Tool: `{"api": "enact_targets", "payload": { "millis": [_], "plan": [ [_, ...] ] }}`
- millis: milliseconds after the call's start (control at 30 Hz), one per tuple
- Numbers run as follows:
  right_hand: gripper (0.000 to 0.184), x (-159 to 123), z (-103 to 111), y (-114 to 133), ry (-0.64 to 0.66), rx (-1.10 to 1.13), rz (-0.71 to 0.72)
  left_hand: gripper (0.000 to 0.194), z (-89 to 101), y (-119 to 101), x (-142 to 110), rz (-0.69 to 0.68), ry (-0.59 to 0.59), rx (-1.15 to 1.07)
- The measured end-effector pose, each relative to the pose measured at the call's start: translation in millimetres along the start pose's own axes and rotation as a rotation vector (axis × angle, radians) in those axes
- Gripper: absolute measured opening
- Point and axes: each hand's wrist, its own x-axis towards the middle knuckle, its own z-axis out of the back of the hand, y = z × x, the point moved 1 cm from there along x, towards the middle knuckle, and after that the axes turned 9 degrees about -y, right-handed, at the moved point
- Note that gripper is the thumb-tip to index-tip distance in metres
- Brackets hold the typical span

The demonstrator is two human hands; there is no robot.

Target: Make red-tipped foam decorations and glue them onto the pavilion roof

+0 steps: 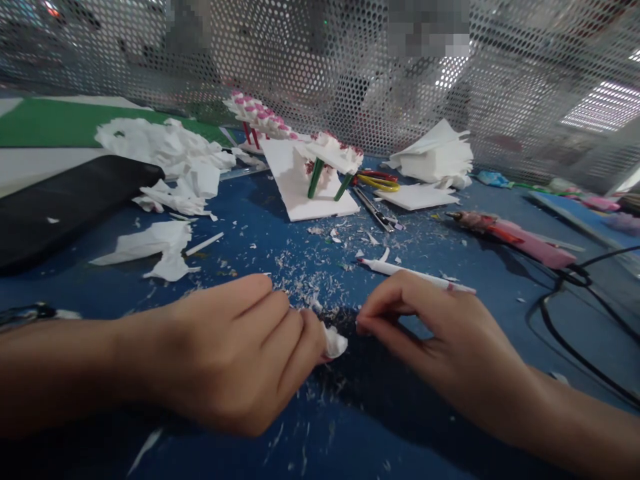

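Closed in a fist at the lower middle, my left hand (245, 353) grips a crumpled bit of white tissue (336, 343) that pokes out past the little finger; a reddish edge shows beneath it. My right hand (440, 333) is just to the right, thumb and forefinger pinched together. Whatever lies between those fingertips is too small to make out. A gap separates the two hands. Behind the right hand lies a white marker (400, 269) with a dark red tip. Small white scraps (300, 267) are scattered on the blue table (240, 233).
A small model with green legs (315, 179) stands on a white board (286, 183), near a cutter knife (373, 208) and yellow-and-red-handled scissors (380, 182). Torn tissue (170, 150) and a black case (75, 207) lie left. A pink glue gun (530, 243) with its cable (555, 327) is right. Perforated metal (310, 73) rises behind.
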Motion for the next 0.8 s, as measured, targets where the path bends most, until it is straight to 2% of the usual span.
{"api": "enact_targets", "payload": {
  "millis": [100,167,300,400,500,600,800],
  "plan": [
    [0.012,2.7,0.6,0.3,0.029,-0.006,0.01,0.027,2.6,-4.1,-1.4,-0.173,0.005,0.091],
    [0.014,3.5,2.3,2.3,0.028,-0.01,0.044,0.031,3.5,-4.0,-1.3,-0.149,0.001,0.083],
    [0.03,2.1,2.1,6.4,0.047,-0.005,0.122,0.035,5.6,-4.2,1.0,-0.117,0.042,0.056],
    [0.013,1.1,-2.8,6.9,0.048,0.077,0.112,0.036,6.8,-4.7,2.8,-0.133,0.077,0.057],
    [0.013,1.2,-8.5,6.6,0.048,0.126,0.118,0.037,5.9,-3.9,2.9,-0.166,0.074,0.044],
    [0.009,1.0,-11.5,7.3,0.065,0.148,0.12,0.037,3.9,-1.9,2.2,-0.197,0.021,0.035],
    [0.005,-0.9,-13.4,8.8,0.065,0.227,-0.036,0.037,0.9,1.2,3.5,-0.219,0.015,0.049]
  ]
}}
